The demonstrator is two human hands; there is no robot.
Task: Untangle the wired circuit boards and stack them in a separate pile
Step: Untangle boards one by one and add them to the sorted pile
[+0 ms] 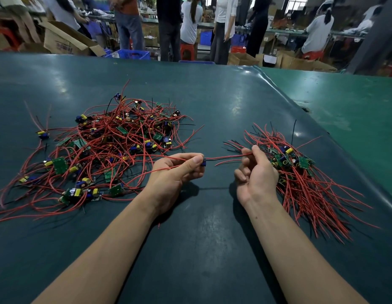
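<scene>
While both forearms reach over the mat (212, 102), the tangle (103, 150) sits left of and beyond the left hand (175, 174): loose red wires looping in all directions, a few thin black ones, small green boards with yellow and blue cylindrical parts scattered through it. Some of its wires run right up to the left wrist, crowding that side. Left hand is pinched shut, thumb over forefinger, on a board (203, 161), only its blue end showing past the fingertips; red wires trail back from the grip across the knuckles toward the tangle. From the board, a red and a black lead (225, 157) stretch straight across the gap to the right hand (256, 172), held above the mat. Right hand is palm-up, fingers curled, thumb and forefinger nipping the lead ends; hands apart, joined only by that lead. Just right of the right hand, touching its outer edge, lies the pile (300, 172): boards bunched together, red wires combed roughly parallel, fanning near and far. Mat is dark teal, smooth, glossy, with a raised fold running diagonally beyond the pile. Far behind, people stand among cartons (65, 40) and blue crates (133, 54).
</scene>
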